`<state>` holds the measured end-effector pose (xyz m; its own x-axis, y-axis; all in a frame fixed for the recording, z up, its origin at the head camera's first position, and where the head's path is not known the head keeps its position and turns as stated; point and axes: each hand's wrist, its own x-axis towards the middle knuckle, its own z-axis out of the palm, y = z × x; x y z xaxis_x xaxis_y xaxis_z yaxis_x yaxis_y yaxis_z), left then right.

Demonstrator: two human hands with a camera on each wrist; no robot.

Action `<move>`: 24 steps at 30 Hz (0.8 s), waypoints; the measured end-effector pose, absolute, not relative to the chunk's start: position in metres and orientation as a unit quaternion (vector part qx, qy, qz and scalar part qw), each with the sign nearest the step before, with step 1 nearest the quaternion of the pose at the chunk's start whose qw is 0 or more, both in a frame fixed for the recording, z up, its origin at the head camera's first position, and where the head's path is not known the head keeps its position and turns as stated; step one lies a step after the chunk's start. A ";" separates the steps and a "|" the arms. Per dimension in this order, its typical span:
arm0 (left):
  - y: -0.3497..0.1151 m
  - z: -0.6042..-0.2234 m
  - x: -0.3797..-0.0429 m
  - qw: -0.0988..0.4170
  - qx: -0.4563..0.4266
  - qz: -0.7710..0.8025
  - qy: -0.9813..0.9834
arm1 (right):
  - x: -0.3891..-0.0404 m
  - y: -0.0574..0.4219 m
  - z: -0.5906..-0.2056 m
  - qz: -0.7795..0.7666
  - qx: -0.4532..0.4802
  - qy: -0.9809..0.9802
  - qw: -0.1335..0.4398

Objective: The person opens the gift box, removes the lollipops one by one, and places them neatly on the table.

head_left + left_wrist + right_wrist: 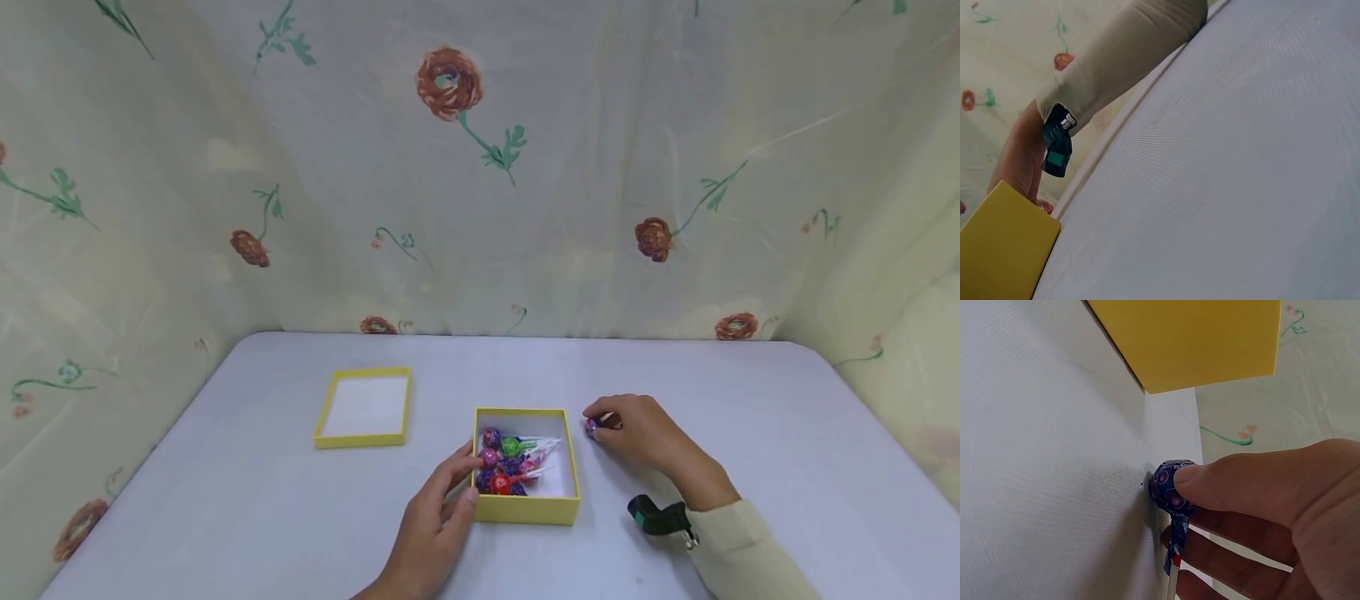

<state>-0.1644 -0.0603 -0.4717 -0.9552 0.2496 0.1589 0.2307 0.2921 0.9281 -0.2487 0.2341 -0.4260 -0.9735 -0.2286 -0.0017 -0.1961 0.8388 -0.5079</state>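
A yellow box (525,510) with a white inside holds several wrapped lollipops (501,482), heads to the left, sticks and wrapper tails to the right. My left hand (429,517) rests against the box's left side, fingers fairly straight, one fingertip at the rim and the thumb near the front corner; the left wrist view does not show it. Right of the box, my right hand (641,433) pinches a dark blue and purple wrapped lollipop (1169,481) by its head, close to the table. Its white stick (1173,581) points toward the bottom of the right wrist view.
A yellow-rimmed white box lid (360,442) lies at the back left of the white table (262,517). A floral curtain (555,250) hangs behind and at the sides. A black wrist device (660,517) is at the right sleeve (738,546).
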 end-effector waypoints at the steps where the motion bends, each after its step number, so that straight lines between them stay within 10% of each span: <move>1: -0.060 -0.471 -0.165 0.007 0.150 0.575 0.804 | -0.249 0.234 -0.425 -0.260 -0.110 0.959 0.030; 24: -0.062 -0.471 -0.165 0.011 0.153 0.574 0.805 | -0.247 0.233 -0.420 -0.254 -0.106 0.961 0.020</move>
